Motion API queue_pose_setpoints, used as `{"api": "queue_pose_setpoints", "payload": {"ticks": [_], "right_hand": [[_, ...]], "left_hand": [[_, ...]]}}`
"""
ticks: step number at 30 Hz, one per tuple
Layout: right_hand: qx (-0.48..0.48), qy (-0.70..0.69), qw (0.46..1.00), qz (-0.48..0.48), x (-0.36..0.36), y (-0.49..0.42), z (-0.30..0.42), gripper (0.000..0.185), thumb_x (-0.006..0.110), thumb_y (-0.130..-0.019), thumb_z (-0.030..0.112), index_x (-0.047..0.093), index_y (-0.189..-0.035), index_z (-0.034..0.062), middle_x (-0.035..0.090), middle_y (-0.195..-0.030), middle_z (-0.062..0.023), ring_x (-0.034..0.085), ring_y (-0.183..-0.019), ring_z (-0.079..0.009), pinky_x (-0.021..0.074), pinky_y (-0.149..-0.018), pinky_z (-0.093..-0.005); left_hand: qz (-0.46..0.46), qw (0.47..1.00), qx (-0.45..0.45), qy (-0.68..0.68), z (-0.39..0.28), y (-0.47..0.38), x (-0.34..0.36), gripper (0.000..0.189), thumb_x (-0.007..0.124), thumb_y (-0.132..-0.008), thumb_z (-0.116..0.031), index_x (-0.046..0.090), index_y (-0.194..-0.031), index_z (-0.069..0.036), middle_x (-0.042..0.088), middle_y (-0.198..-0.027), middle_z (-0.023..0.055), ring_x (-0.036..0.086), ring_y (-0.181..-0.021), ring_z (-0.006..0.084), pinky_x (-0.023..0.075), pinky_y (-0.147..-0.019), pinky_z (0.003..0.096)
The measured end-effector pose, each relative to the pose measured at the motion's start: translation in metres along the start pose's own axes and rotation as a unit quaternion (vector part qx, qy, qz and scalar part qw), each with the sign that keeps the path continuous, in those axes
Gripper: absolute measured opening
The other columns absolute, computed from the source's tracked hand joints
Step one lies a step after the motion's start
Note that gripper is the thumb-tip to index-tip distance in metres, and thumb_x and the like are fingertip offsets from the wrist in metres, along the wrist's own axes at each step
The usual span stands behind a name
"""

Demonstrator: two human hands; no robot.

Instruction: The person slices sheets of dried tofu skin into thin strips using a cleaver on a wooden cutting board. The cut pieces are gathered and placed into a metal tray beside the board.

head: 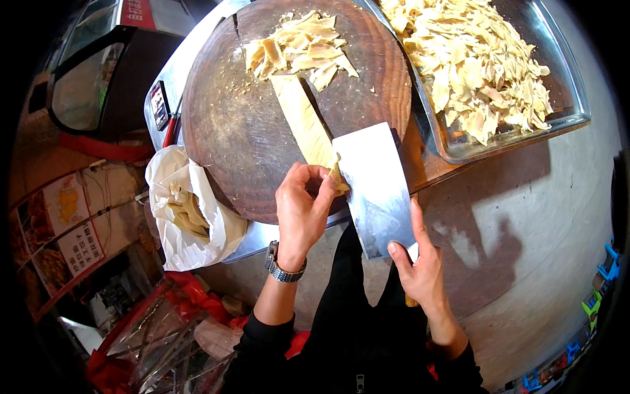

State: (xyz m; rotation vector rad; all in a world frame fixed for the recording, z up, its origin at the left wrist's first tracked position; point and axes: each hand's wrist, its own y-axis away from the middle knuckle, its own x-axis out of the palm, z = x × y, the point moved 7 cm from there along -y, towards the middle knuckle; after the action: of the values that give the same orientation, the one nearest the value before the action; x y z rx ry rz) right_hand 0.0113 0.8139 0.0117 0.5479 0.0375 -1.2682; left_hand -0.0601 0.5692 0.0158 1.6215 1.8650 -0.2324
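Observation:
My right hand [421, 268] grips the handle of a broad metal cleaver [374, 192], its blade tilted over the near right edge of a round wooden chopping block [236, 123]. At the near end of a long pale yellow food strip [305, 120], my left hand [305, 207] pinches a small piece between thumb and fingertips. The blade is right beside that piece; whether it touches cannot be told. From there the strip runs away from me across the block. Beyond its far end lies a loose pile of sliced pale pieces [305, 47].
Right of the block, a metal tray [512, 147] holds a large heap of similar slices [467, 69]. A white plastic bag [226, 236] with yellowish food pieces stands at the left. Behind it lie a red-handled tool [170, 132] and a phone [159, 106].

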Motion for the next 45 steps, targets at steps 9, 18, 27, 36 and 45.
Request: {"api": "queue_pose_setpoints", "payload": {"ticks": [9, 18, 27, 36, 45], "right_hand": [[0.024, 0.023, 0.999, 0.011, -0.001, 0.026, -0.007, 0.079, 0.067, -0.105, 0.025, 0.027, -0.171, 0.0075, 0.074, -0.123, -0.0306, 0.079, -0.104, -0.0393, 0.0627, -0.082, -0.0426], [0.005, 0.021, 1.000, 0.012, 0.004, 0.037, -0.012, 0.079, 0.067, -0.106, 0.026, 0.025, -0.171, 0.0069, 0.075, -0.122, -0.0295, 0.078, -0.106, -0.0352, 0.0627, -0.083, -0.0428], [0.063, 0.013, 0.998, 0.028, 0.008, 0.039, -0.005, 0.080, 0.068, -0.105, 0.022, 0.025, -0.171, 0.0078, 0.076, -0.114, -0.0285, 0.081, -0.094, -0.0333, 0.0634, -0.074, -0.0404], [0.038, -0.008, 0.999, 0.027, 0.018, 0.047, -0.010, 0.082, 0.068, -0.104, 0.021, 0.024, -0.171, 0.0063, 0.067, -0.139, -0.0321, 0.076, -0.115, -0.0365, 0.0622, -0.088, -0.0420], [0.040, -0.012, 0.999, -0.001, 0.028, 0.056, -0.004, 0.080, 0.069, -0.104, 0.018, 0.026, -0.170, 0.0050, 0.067, -0.138, -0.0333, 0.076, -0.114, -0.0393, 0.0617, -0.087, -0.0421]], "left_hand": [[0.017, 0.987, 0.146, -0.070, -0.035, 0.046, 0.001, 0.036, 0.072, -0.096, -0.001, 0.076, -0.131, -0.005, 0.074, -0.130, 0.0134, 0.069, -0.109, 0.0286, 0.0519, -0.097, 0.0383], [-0.077, 0.968, 0.217, -0.099, -0.030, 0.047, -0.012, 0.037, 0.073, -0.090, 0.007, 0.075, -0.125, -0.003, 0.073, -0.124, 0.0114, 0.069, -0.112, 0.0329, 0.0546, -0.097, 0.0398], [-0.044, 0.962, 0.231, -0.137, -0.018, 0.040, 0.003, 0.037, 0.073, -0.095, -0.003, 0.075, -0.133, -0.004, 0.068, -0.141, 0.0151, 0.067, -0.120, 0.0333, 0.0535, -0.102, 0.0437], [0.027, 0.962, 0.244, -0.119, -0.009, 0.048, -0.005, 0.037, 0.069, -0.101, -0.015, 0.074, -0.135, -0.003, 0.062, -0.152, 0.0183, 0.065, -0.125, 0.0348, 0.0512, -0.106, 0.0446], [0.025, 0.958, 0.252, -0.131, -0.014, 0.047, -0.007, 0.039, 0.075, -0.097, -0.017, 0.074, -0.133, -0.003, 0.062, -0.148, 0.0192, 0.064, -0.125, 0.0402, 0.0524, -0.106, 0.0480]]}}
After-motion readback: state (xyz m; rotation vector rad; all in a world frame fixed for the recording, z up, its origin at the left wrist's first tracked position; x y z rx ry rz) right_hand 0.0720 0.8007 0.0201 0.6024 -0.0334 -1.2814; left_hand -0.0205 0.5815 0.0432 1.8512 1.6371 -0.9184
